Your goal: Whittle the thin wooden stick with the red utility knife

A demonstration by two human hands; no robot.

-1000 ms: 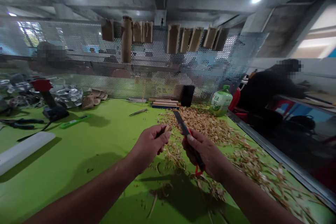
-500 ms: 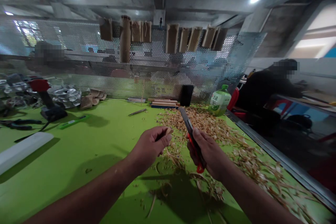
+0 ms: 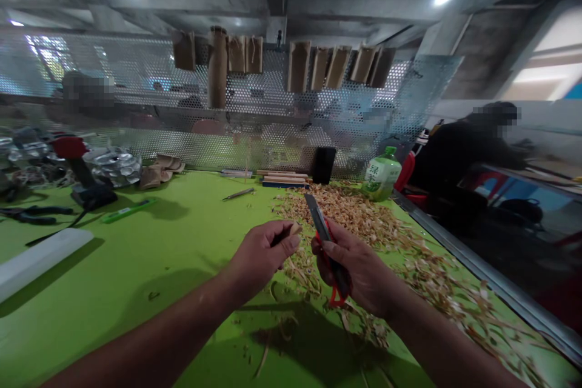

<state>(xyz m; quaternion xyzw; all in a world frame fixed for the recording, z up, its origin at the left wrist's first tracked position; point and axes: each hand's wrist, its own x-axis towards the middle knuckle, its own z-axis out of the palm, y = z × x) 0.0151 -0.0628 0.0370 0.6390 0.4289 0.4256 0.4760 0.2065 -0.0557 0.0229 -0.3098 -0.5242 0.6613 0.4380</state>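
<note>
My left hand [image 3: 268, 248] pinches a small piece of wood [image 3: 295, 228]; only its pale end shows past the fingertips, and the rest is hidden in the hand. To the right, my right hand [image 3: 354, 260] is wrapped round a red and black utility knife [image 3: 331, 254]. Its blade [image 3: 313, 209] is out and points up and away, slightly left. The blade stands apart from the wood, a short way to its right. Beneath and beyond both hands, curled wood shavings [image 3: 359, 212] cover the green tabletop [image 3: 191, 315].
Along the back lie wooden strips [image 3: 284, 177], a dark phone-like slab [image 3: 324, 165] and a green drink bottle [image 3: 382, 174]. At left are a power drill [image 3: 82, 173], pliers [image 3: 36, 214], a green tool [image 3: 130, 210] and a white bar [image 3: 43, 260]. A person [image 3: 473, 151] sits at right.
My right hand has moved slightly left and tilted, bringing the knife nearer the left hand. The left hand with the wood has barely moved.
</note>
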